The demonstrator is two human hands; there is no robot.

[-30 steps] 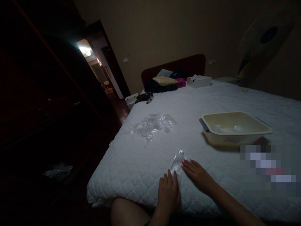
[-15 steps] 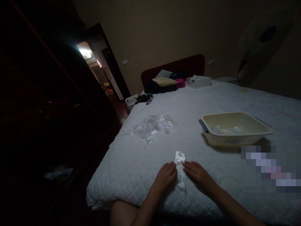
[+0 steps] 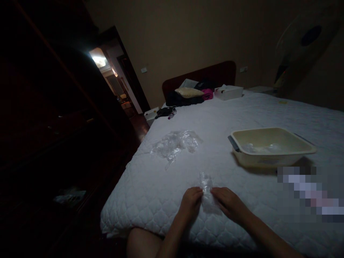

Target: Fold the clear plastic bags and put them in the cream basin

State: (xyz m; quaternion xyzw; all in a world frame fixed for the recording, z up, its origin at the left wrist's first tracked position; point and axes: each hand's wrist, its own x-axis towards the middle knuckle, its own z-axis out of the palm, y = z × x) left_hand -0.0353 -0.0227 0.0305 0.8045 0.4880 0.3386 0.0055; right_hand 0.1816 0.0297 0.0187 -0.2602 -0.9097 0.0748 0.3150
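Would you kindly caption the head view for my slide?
Left hand and right hand touch clear crinkled plastic atop a white quilted bedspread.

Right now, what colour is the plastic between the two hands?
The plastic is clear, with a whitish shine; the head view shows it.

A bare lane of white quilted bedspread [image 3: 215, 143] runs forward between two obstacles: a low, crumpled heap of clear plastic film [image 3: 174, 145] on the left and a cream rectangular plastic basin [image 3: 249, 157] with grey handles on the right, raised walls in the way. A clear plastic sheet [image 3: 206, 193] spans the narrow gap between the left hand [image 3: 191, 201] and right hand [image 3: 231, 204].
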